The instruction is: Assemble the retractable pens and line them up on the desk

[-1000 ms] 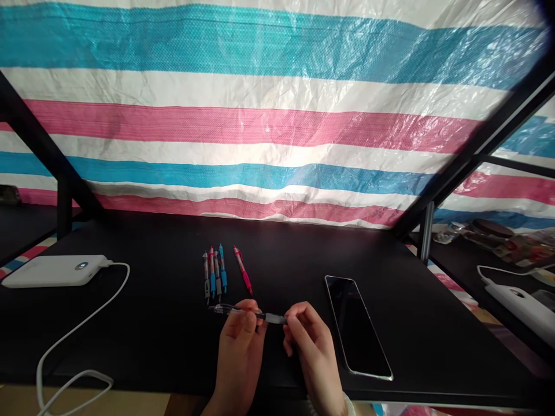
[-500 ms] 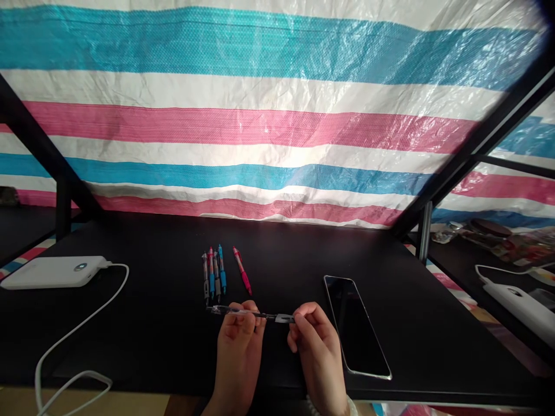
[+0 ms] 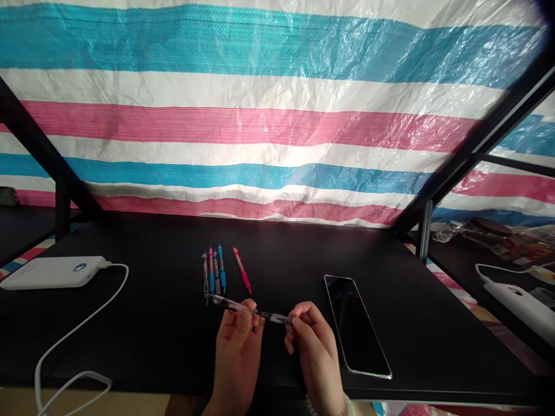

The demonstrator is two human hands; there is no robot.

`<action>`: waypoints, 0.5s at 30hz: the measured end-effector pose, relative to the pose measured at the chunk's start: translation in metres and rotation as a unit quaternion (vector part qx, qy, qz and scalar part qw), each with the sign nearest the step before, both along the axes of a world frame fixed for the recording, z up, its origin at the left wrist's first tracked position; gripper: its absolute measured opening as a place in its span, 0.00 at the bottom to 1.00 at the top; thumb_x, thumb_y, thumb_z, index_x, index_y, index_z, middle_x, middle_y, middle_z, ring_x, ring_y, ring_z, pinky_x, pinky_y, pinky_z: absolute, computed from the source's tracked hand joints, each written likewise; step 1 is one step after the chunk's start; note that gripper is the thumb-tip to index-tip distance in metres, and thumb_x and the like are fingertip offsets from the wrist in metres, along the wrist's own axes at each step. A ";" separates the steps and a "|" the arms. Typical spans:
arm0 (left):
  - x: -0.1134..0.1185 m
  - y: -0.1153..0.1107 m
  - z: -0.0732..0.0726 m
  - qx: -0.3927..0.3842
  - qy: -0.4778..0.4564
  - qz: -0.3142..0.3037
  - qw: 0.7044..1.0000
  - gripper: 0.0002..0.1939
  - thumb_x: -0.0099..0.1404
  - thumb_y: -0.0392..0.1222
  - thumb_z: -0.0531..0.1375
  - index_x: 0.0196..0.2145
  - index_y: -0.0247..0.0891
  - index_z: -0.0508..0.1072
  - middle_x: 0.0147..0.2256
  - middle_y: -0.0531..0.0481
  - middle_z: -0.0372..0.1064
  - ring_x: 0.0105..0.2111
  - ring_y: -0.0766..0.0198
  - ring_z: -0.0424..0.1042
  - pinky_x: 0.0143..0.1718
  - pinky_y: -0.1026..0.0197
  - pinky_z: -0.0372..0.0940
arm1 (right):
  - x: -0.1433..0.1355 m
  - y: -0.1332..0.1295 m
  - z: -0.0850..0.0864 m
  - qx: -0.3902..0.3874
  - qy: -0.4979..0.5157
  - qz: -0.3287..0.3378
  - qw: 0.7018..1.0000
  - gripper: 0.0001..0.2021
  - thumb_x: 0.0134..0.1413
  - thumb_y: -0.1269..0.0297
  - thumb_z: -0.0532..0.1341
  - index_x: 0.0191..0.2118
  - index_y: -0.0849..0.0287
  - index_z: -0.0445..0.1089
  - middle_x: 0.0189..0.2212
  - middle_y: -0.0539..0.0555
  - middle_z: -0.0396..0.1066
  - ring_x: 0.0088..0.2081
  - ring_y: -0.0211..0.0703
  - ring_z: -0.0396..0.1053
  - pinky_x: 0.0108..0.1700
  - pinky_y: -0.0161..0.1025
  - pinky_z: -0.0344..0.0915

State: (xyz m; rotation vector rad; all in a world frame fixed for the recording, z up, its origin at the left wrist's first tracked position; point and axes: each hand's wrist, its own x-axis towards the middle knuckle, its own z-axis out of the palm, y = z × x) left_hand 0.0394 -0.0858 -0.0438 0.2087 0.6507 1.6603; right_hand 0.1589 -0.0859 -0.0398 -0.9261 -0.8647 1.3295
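A clear and black pen barrel [image 3: 229, 303] is pinched in my left hand [image 3: 239, 338], its far end pointing up and left. My right hand [image 3: 313, 341] closes its fingertips on the grey grip piece [image 3: 280, 318] at the other end. A thin dark section shows between the barrel and the grip piece. Just beyond my left hand, several pens with red, blue and grey parts lie side by side, among them a blue pen [image 3: 222, 268]. A red pen [image 3: 241, 270] lies apart to their right.
On the black table [image 3: 165, 335], a phone [image 3: 358, 326] lies right of my right hand. A white power bank [image 3: 54, 271] with a looping white cable [image 3: 82, 320] is at the left. Black frame bars and a striped sheet [image 3: 260, 127] stand behind.
The pen has tilted, its left end now higher and its grip end slightly lower. Both hands have shifted a little to the left, still holding it.
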 end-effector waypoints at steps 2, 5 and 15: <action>0.000 -0.001 0.000 -0.004 -0.008 0.004 1.000 0.05 0.58 0.39 0.68 0.32 0.40 0.75 0.37 0.53 0.70 0.38 0.67 0.69 0.47 0.61 0.66 | 0.000 0.000 0.001 -0.003 0.019 -0.011 1.000 0.07 0.59 0.61 0.63 0.34 0.57 0.66 0.25 0.46 0.58 0.24 0.35 0.56 0.23 0.31 0.57; 0.000 -0.002 -0.001 -0.004 -0.021 0.008 1.000 0.05 0.59 0.40 0.67 0.32 0.40 0.75 0.38 0.52 0.70 0.38 0.67 0.69 0.46 0.61 0.66 | -0.001 0.001 0.003 -0.009 0.047 -0.034 0.998 0.06 0.57 0.62 0.63 0.33 0.57 0.67 0.26 0.46 0.58 0.24 0.34 0.54 0.22 0.31 0.57; 0.001 0.000 0.001 -0.015 -0.011 0.026 0.999 0.08 0.55 0.39 0.70 0.32 0.41 0.76 0.36 0.54 0.72 0.38 0.67 0.72 0.51 0.58 0.66 | 0.001 0.002 0.002 -0.019 0.102 -0.102 0.989 0.05 0.52 0.64 0.65 0.32 0.57 0.69 0.28 0.47 0.58 0.24 0.34 0.55 0.21 0.32 0.58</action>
